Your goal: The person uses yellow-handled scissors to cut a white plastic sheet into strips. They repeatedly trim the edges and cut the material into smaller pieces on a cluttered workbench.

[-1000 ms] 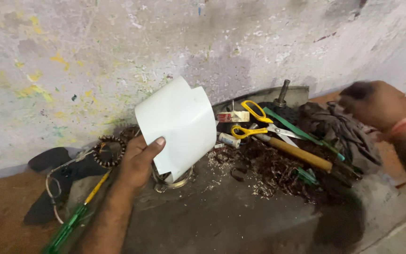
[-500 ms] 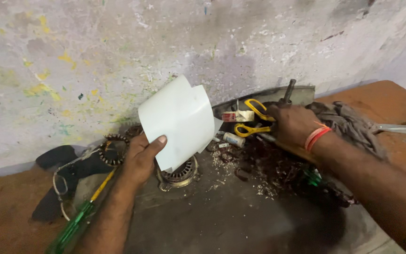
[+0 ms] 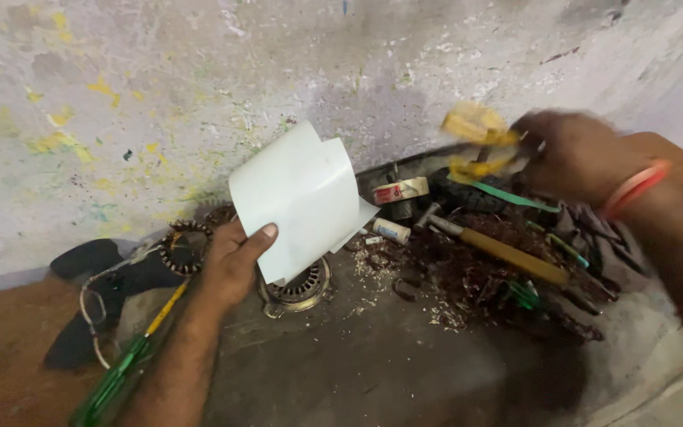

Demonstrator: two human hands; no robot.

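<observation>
By wall, left hand [image 3: 231, 265] w/ white sheet [image 3: 302, 198]

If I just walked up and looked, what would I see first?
First you'd spot the curled white sheet, bright against the paint-spattered wall, pinched in the left hand in the middle. Next comes the yellow-handled scissors, blurred in the right hand at the upper right. Below them, a wooden-handled hammer lies among dark scraps.
</observation>
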